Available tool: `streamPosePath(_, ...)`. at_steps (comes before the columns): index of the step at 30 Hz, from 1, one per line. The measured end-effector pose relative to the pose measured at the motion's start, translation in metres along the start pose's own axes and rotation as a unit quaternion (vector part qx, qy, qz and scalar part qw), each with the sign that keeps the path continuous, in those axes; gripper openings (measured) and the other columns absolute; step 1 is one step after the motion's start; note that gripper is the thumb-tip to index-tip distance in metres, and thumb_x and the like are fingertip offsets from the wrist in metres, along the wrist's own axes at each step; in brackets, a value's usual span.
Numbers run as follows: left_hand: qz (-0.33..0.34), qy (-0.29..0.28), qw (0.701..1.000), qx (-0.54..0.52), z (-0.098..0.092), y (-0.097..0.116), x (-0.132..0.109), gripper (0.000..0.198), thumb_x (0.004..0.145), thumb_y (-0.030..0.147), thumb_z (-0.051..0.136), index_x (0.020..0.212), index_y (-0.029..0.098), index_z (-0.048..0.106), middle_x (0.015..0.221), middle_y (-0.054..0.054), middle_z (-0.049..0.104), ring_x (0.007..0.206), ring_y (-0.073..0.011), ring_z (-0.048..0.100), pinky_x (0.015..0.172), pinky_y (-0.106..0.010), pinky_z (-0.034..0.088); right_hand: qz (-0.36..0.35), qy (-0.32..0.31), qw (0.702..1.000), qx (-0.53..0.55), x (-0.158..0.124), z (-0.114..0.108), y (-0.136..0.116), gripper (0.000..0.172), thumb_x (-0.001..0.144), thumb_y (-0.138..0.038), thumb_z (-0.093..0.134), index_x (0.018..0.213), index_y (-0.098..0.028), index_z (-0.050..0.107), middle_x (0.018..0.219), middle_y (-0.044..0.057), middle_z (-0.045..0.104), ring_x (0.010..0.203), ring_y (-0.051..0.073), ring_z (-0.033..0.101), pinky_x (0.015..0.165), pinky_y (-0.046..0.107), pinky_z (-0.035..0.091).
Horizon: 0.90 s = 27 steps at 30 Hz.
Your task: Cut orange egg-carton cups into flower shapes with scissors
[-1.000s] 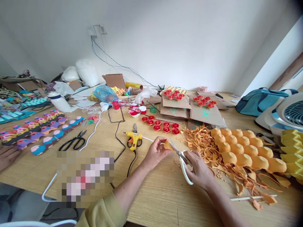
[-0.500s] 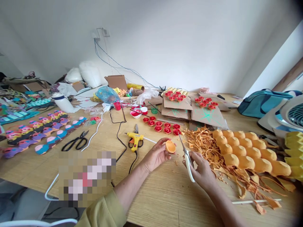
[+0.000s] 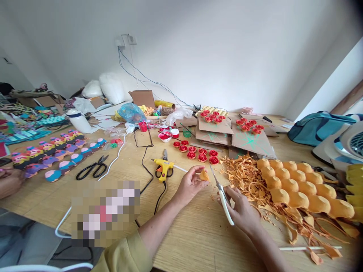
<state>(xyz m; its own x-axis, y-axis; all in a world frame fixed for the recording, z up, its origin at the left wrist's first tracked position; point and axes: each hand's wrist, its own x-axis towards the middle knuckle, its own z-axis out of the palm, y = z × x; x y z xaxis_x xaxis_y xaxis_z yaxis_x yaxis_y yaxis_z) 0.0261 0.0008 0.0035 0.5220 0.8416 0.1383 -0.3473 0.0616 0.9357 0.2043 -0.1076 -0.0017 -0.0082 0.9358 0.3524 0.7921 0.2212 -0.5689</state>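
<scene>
Between the fingers of my left hand (image 3: 188,185) is an orange egg-carton cup (image 3: 203,175), turned on its side. My right hand (image 3: 239,207) grips white-handled scissors (image 3: 222,192), their blades pointing up and away, a short gap to the right of the cup. Beyond my hands, red paper roses (image 3: 202,155) sit on the table in short rows. Orange trimmings (image 3: 245,177) are heaped to the right of the scissors. Past them lies an orange egg carton (image 3: 295,181) with its cups facing up.
A yellow glue gun (image 3: 163,169) with a black cord lies left of my hands, near black-handled scissors (image 3: 92,168). Painted egg-carton strips (image 3: 65,155) line the left side. Cardboard pieces (image 3: 214,136) bear more roses. Another person's hand (image 3: 10,182) is at the far left edge.
My left hand has turned the cup from showing its open hollow to showing its outer side. Another person's hand has come into view at the left. The camera view has shifted slightly.
</scene>
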Motion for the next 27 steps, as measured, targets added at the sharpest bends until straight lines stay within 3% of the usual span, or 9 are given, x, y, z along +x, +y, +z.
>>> streamPosePath(6, 0.027, -0.006, 0.999, 0.022, 0.0013, -0.0018, 0.0016, 0.051, 0.067, 0.031, 0.084, 0.110, 0.018, 0.061, 0.111, -0.008, 0.067, 0.103, -0.0202, 0.063, 0.086, -0.028, 0.050, -0.007, -0.048, 0.999, 0.001, 0.0010, 0.0018, -0.0016, 0.020, 0.094, -0.036, 0.050, 0.080, -0.022, 0.052, 0.078, 0.002, 0.062, 0.074, 0.019, 0.056, 0.072, 0.033, 0.043)
streamPosePath(10, 0.042, -0.008, 0.998, 0.043, 0.0019, -0.0029, 0.0016, 0.051, 0.066, 0.032, 0.085, 0.109, 0.018, 0.061, 0.110, -0.008, 0.067, 0.101, -0.0198, 0.063, 0.083, -0.027, 0.050, -0.016, -0.048, 0.999, -0.013, 0.0015, 0.0020, -0.0012, 0.014, 0.092, -0.032, 0.052, 0.083, -0.022, 0.051, 0.084, 0.002, 0.062, 0.077, 0.019, 0.056, 0.076, 0.034, 0.041)
streamPosePath(17, 0.078, -0.014, 0.992, 0.099, -0.0015, -0.0082, 0.0003, 0.046, 0.071, 0.031, 0.083, 0.111, 0.019, 0.062, 0.114, -0.008, 0.064, 0.102, -0.0180, 0.060, 0.085, -0.026, 0.049, -0.039, -0.024, 0.998, -0.031, 0.0003, 0.0032, -0.0011, 0.020, 0.094, -0.033, 0.051, 0.078, -0.022, 0.044, 0.077, 0.000, 0.055, 0.072, 0.017, 0.050, 0.075, 0.033, 0.038)
streamPosePath(27, 0.067, -0.018, 0.996, 0.057, 0.0005, -0.0058, 0.0000, 0.048, 0.067, 0.032, 0.085, 0.107, 0.019, 0.062, 0.104, -0.006, 0.066, 0.094, -0.0161, 0.062, 0.086, -0.028, 0.050, -0.049, -0.020, 0.998, -0.042, -0.0010, 0.0038, 0.0014, 0.024, 0.093, -0.029, 0.052, 0.072, -0.023, 0.040, 0.069, -0.002, 0.051, 0.068, 0.017, 0.047, 0.072, 0.032, 0.037)
